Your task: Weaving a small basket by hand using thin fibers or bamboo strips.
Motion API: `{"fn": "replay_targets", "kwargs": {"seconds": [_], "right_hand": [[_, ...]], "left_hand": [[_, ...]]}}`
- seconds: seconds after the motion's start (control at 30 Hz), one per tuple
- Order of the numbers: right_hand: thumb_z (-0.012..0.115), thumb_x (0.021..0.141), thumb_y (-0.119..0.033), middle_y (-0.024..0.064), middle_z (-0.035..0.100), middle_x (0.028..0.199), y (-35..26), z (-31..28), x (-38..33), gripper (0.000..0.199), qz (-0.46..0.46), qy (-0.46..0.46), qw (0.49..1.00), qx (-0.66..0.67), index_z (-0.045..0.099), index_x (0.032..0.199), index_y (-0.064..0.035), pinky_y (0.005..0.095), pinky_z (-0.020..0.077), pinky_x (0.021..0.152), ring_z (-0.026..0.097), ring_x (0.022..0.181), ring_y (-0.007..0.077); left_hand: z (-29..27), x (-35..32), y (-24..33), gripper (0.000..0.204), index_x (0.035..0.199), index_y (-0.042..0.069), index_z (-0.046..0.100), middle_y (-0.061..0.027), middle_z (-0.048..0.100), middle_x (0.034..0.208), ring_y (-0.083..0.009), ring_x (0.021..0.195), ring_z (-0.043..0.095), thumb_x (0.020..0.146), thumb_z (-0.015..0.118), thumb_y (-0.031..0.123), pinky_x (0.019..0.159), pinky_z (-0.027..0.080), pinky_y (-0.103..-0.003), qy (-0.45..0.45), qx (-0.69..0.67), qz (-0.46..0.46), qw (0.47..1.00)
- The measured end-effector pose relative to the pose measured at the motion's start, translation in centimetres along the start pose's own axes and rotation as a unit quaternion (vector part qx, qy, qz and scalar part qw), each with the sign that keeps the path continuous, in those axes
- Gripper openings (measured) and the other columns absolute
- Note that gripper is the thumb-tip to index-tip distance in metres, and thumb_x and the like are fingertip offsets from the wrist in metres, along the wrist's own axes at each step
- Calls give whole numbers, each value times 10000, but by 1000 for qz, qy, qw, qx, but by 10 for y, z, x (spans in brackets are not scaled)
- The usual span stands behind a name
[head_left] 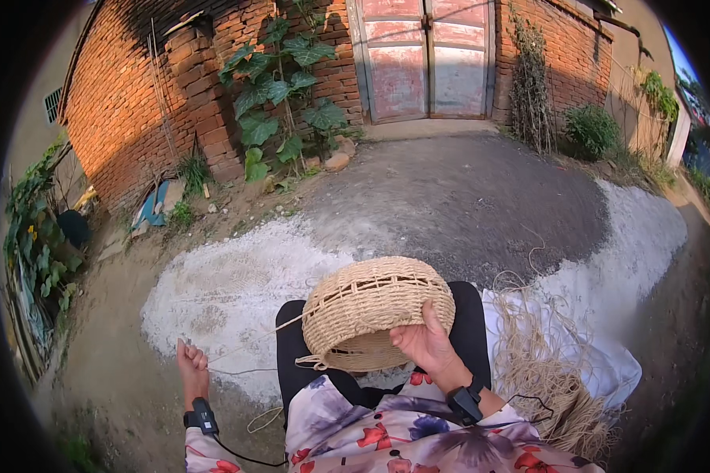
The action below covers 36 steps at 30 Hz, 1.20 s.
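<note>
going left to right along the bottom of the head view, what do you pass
left hand pinching a strand → woven basket on the lap → right hand on the basket's rim → loose fibre bundle on white cloth

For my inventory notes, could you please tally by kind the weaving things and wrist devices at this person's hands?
Woven straw basket, held by the right hand: 1
Straw strand, pulled taut by the left hand: 1
Loose straw fibre pile: 1
Black wrist devices: 2
Total: 5
</note>
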State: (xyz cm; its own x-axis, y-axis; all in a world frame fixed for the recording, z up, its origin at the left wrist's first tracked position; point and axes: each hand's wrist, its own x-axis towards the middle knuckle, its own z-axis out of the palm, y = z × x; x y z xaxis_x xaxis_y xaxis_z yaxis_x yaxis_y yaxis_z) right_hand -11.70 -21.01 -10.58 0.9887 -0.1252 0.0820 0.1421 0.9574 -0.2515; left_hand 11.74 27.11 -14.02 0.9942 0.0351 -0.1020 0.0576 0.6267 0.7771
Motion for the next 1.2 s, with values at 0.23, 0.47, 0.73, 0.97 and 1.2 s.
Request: {"fn": "replay_targets", "kwargs": {"seconds": [0.23,0.47,0.73,0.97,1.2], "right_hand": [[533,942,-478,133,559,1282,-1,9,-4,560,-15,-8,998,-63,450,1350,-105,458,511,849,549,1156,285],[611,920,-403,154,573,1263,-4,-4,-16,557,8,-41,998,-49,454,1350,-86,471,513,849,574,1112,312],[654,866,-83,201,646,1118,-3,-17,-21,357,61,-61,987,-136,570,1207,-16,447,552,788,653,970,309],[697,867,-147,95,622,1175,31,-35,32,386,16,58,974,-220,558,1214,-51,402,512,910,591,1081,224],[703,864,-192,62,584,1208,61,-17,50,442,49,36,970,-235,521,1249,-75,388,463,1004,556,1127,202]], "left_hand": [[49,-47,-31,265,891,98,587,-43,567,740,-159,686,533,933,590,360,603,439,-298,43,453,-106,884],[159,-85,-60,270,1046,15,619,-115,681,950,-197,879,649,849,661,194,798,506,-323,-147,508,155,834],[226,-125,-84,230,1003,6,620,-59,641,768,-111,683,592,900,630,212,651,482,-261,-290,481,140,816],[232,-122,-88,108,948,20,635,-20,608,715,-56,633,529,901,624,117,603,445,-238,-285,402,135,859],[222,-119,-87,244,1041,133,678,-49,550,671,-202,562,564,826,609,42,523,469,-329,-319,471,426,703]]}}
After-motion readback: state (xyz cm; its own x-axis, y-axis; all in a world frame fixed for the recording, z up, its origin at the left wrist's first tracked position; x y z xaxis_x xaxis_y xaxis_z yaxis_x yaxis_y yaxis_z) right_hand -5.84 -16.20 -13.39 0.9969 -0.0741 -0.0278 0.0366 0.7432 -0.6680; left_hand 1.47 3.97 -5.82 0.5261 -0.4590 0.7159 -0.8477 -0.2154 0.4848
